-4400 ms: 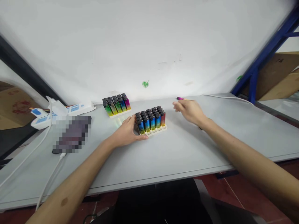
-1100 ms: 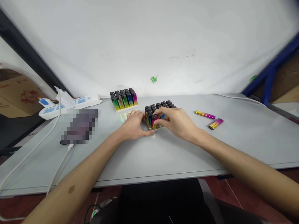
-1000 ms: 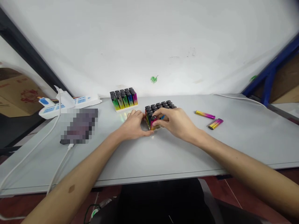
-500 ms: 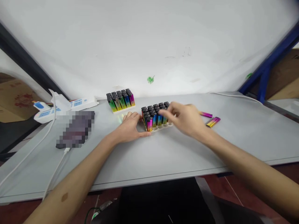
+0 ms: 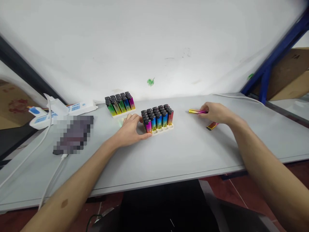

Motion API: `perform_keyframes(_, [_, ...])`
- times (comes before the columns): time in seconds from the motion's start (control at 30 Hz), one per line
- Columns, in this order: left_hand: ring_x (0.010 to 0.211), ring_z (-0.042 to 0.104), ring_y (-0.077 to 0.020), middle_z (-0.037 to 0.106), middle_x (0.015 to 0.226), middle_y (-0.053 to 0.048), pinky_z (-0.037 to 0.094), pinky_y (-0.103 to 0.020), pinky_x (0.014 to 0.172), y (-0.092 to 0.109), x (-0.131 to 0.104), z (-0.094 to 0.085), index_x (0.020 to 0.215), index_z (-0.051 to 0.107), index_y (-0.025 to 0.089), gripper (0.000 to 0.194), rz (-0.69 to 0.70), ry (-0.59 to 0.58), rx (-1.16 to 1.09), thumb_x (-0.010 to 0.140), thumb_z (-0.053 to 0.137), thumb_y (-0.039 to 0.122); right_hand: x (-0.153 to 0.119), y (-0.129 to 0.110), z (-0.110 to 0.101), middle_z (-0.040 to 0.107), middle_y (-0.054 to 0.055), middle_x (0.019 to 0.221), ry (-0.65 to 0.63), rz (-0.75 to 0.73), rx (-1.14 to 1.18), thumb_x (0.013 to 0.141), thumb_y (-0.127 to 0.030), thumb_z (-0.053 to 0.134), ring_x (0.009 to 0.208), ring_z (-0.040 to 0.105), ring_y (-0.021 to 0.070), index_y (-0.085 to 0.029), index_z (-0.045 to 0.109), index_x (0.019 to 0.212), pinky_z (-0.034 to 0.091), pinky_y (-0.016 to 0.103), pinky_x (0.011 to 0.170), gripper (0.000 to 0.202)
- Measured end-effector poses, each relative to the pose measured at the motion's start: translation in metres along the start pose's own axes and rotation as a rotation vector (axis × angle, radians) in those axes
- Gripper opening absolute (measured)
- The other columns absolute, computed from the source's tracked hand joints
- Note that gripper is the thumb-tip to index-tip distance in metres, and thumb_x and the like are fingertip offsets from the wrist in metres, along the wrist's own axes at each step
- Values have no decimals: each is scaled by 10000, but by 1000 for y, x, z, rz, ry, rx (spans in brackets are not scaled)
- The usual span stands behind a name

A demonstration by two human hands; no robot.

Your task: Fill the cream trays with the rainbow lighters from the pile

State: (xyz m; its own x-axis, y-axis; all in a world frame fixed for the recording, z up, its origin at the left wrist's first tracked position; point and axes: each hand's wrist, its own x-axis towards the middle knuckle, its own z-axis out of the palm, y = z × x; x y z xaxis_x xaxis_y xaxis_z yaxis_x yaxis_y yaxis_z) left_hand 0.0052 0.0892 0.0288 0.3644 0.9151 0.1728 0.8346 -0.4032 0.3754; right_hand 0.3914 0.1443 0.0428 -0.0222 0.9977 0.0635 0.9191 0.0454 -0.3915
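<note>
Rows of black-topped lighters in shiny rainbow colours stand upright in a white rack. My left hand is closed around the rack's left end, thumb at the front corner and fingers behind. Off to the right, my right hand pinches a loose yellow-and-pink lighter by one end, its other end pointing left. Below that hand, a second loose lighter lies on the table, partly covered by the hand.
Another white rack of lighters stands behind to the left, near the wall. On the left of the grey table are a power strip, a blurred-out dark object and white cables. A blue post rises at right.
My right hand has moved from the rack to the right and taken hold of a loose lighter. My left hand stays at the rack. The view has shifted slightly.
</note>
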Motion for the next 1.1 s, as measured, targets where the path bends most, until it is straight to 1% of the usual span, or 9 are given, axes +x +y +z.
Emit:
perform_keyframes(0.07, [1070,455,-304,535,1057,-58,409,-445,925,1,0,-1,986,533,227,490,-1,-7,-7,753,672,634,-5,-13,1,703,73,924,87,-75,190,776,-407,730,779,645,216,-201,642,916,472,345,665,265])
perform_keyframes(0.23, [1060,463,-312,529,1052,-64,411,-438,888,0,0,-1,967,522,223,504,-10,-7,7,749,676,651,-15,-38,4,710,68,974,13,-192,797,858,-445,667,932,665,200,-194,655,898,536,361,838,254])
perform_keyframes(0.37, [1060,467,-315,537,1066,-66,411,-441,881,-3,0,0,994,533,226,539,8,2,15,742,678,679,-21,-53,19,664,44,872,-87,-131,1164,868,-396,640,847,667,200,-207,598,931,592,357,689,204])
perform_keyframes(0.47, [1069,469,-317,540,1078,-66,414,-445,891,-4,0,0,997,534,227,553,15,1,17,734,684,690,-26,-65,30,577,2,754,-137,-105,1210,862,-351,635,725,615,176,-213,600,990,563,316,555,191])
perform_keyframes(0.6, [1093,477,-316,548,1104,-71,433,-449,911,-4,0,0,1017,537,223,581,19,3,-18,722,696,697,-34,-75,35,554,-7,704,-217,-174,1101,877,-369,637,639,551,138,-181,641,1014,482,281,556,233])
perform_keyframes(0.73, [1173,493,-300,546,1258,-80,453,-432,958,-3,-1,0,1242,500,241,678,13,83,-122,744,709,651,-38,-77,38,535,-17,724,-255,-269,963,907,-462,618,610,461,102,-183,676,988,418,271,594,296])
perform_keyframes(0.87, [1187,532,-277,527,1345,-102,461,-420,990,0,-3,0,1420,379,245,818,-26,142,-192,758,727,575,-40,-81,44,568,17,778,-311,-261,1050,950,-526,529,693,525,130,-185,634,882,458,271,639,364])
perform_keyframes(0.97, [1171,552,-266,563,1310,-91,468,-416,993,2,-4,-1,1397,406,241,753,-2,154,-194,784,705,560,-44,-86,46,570,8,712,-411,-230,1170,958,-571,483,641,570,158,-212,563,913,492,295,585,370])
perform_keyframes(1.1, [1136,571,-263,587,1287,-79,486,-414,966,3,-3,-1,1346,446,241,679,3,151,-162,793,696,547,-49,-91,48,326,-88,585,-436,-236,1189,954,-610,478,428,300,92,-256,559,1058,300,222,408,378])
